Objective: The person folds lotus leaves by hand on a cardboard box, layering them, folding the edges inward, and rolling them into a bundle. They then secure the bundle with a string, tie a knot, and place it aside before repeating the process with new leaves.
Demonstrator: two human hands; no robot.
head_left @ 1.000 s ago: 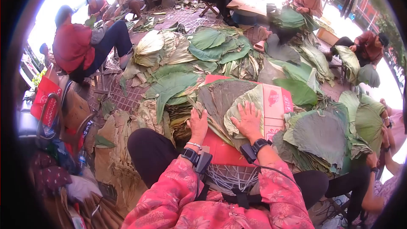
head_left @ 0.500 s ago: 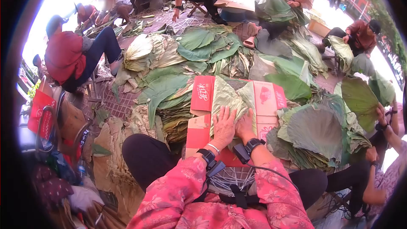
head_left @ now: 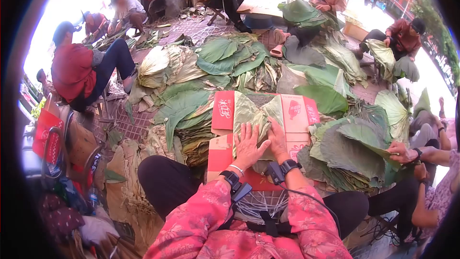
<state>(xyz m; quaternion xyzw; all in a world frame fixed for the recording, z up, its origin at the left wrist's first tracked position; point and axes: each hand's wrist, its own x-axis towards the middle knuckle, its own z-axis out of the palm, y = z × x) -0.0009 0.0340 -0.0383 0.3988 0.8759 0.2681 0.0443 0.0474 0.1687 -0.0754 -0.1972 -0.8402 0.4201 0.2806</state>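
A pale green dried lotus leaf (head_left: 244,108) lies folded on a flattened red and white cardboard box (head_left: 296,117) in front of me. My left hand (head_left: 247,145) rests flat on the leaf, its fingers apart and the thumb stretched out to the right. Beside it, my right hand (head_left: 277,140) lies on the leaf's right part with fingers extended. Neither hand grips anything. White strings (head_left: 261,199) lie under the box's near edge, between my knees.
Stacked lotus leaves (head_left: 196,136) stand left of the box. A pile of broad leaves (head_left: 350,151) lies to the right, where a co-worker's hand (head_left: 401,152) holds a leaf edge. More leaves (head_left: 230,55) cover the ground ahead. Several people sit around; a chair (head_left: 79,139) stands left.
My left thumb has spread away from its fingers. The right co-worker has brought a green leaf down onto the pile. At the back, a person's lowered hand has come up to the lap.
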